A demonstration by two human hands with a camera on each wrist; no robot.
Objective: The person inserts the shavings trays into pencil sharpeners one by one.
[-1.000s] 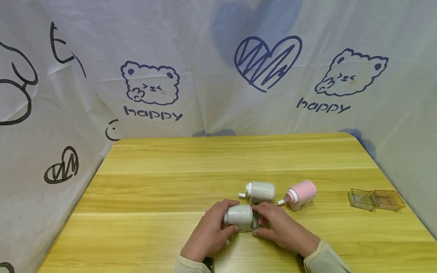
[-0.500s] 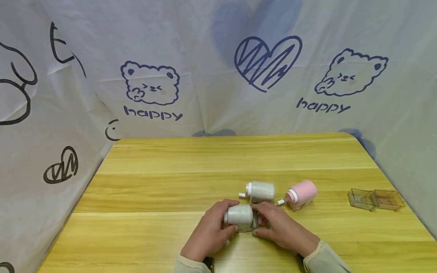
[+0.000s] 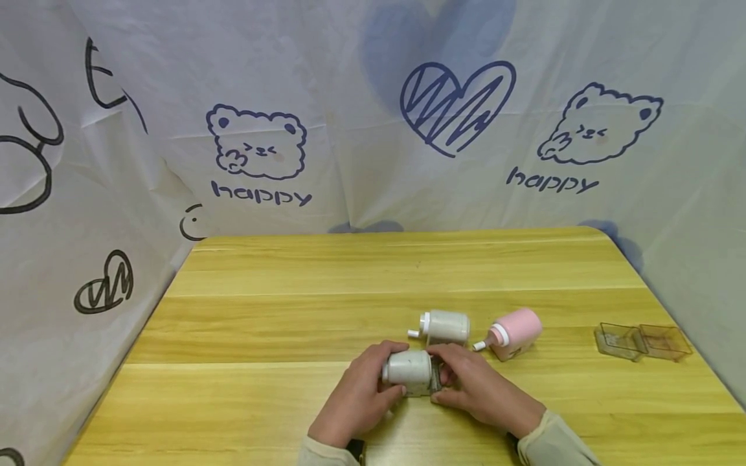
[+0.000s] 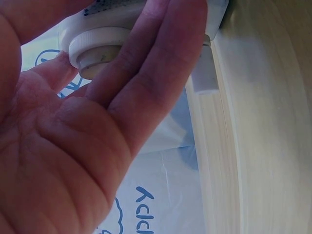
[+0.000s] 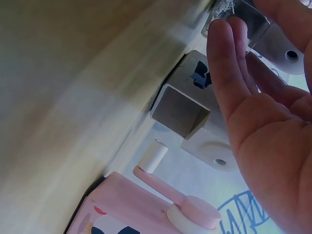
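My left hand (image 3: 357,393) grips a whitish crank pencil sharpener (image 3: 408,367) that lies near the table's front, its fingers and thumb on either side. In the left wrist view the fingers cover much of its body, and its round hub (image 4: 97,54) shows. At the sharpener's right end, my right hand (image 3: 479,390) pinches a clear shavings drawer (image 3: 436,377) that sticks partly out. Bits of something pale (image 5: 225,7) show in this drawer in the right wrist view. Just behind stands a second whitish sharpener (image 3: 447,326), its drawer slot (image 5: 178,113) hollow.
A pink crank sharpener (image 3: 519,330) stands to the right of the whitish ones. Two see-through drawers, one greyish (image 3: 619,342) and one brownish (image 3: 664,342), sit side by side near the right edge of the wooden table (image 3: 280,310). A white cloth with drawings (image 3: 350,162) hangs behind.
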